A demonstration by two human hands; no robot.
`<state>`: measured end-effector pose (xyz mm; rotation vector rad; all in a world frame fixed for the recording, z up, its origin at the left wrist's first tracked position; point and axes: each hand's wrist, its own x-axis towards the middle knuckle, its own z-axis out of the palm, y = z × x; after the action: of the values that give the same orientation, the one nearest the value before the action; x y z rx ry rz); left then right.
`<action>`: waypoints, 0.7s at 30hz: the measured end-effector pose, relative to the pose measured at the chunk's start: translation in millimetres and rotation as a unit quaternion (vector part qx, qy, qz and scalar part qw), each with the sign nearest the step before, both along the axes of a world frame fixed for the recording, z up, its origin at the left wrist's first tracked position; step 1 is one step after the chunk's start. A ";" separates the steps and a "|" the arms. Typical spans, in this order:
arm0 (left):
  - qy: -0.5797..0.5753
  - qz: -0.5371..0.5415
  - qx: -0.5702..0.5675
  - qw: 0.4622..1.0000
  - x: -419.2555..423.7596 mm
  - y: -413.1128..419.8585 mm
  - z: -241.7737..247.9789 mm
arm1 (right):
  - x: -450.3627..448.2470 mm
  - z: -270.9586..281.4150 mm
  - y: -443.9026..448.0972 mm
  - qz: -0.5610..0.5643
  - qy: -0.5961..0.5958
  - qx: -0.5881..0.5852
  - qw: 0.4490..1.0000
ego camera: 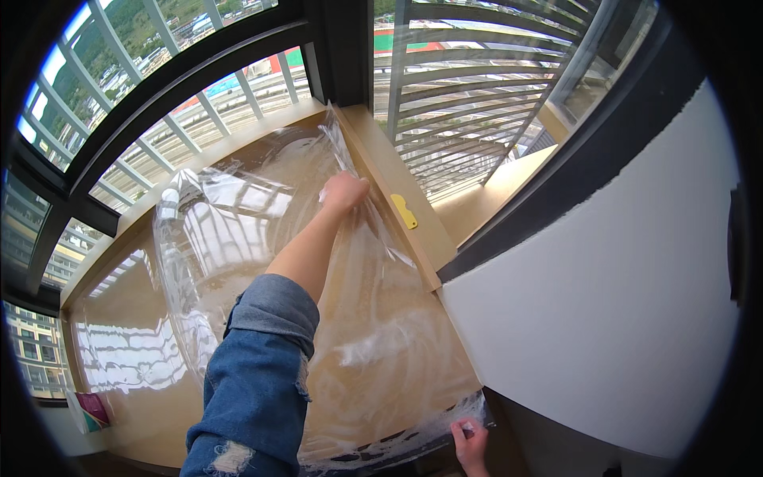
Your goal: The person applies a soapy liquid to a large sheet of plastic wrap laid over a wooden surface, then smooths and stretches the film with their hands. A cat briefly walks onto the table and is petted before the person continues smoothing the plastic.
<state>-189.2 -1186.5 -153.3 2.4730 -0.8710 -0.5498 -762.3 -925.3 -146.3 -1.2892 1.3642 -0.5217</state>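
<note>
A large sheet of clear plastic film (238,232) lies wrinkled over a glossy tan window-bay surface (128,286), with whitish wet streaks beneath it. My left hand (346,191), its arm in a rolled denim sleeve, is closed on the film near the right-hand ledge. From there a gathered fold runs up to the far corner. Something whitish shows at its fingers, too small to name. At the near right corner my right hand (471,444) pinches the film's edge, where foamy wet film hangs over the dark front edge (381,450).
A yellow plastic scraper (404,211) lies on the tan right-hand ledge (381,155). Dark window frames (197,83) and outside bars border the far side. A white panel (584,286) stands at right. A roll-shaped container (91,411) sits at the far left edge.
</note>
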 end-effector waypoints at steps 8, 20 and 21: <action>-0.156 -0.183 -0.001 0.971 5.8 72.4 22.0 | -5.5 -13.6 -7.4 -0.026 0.002 0.037 0.999; -0.148 -0.127 0.177 0.965 81.3 193.6 10.4 | 0.9 -25.6 -8.4 -0.084 -0.088 0.063 0.991; -0.154 -0.126 0.167 0.966 77.4 196.4 6.3 | -2.2 -24.2 -7.1 -0.082 -0.084 0.068 0.991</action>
<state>-111.8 -990.1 -146.9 2.8211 -1.3255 -0.4277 -764.4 -932.5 -170.5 -1.0054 1.3459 -0.6258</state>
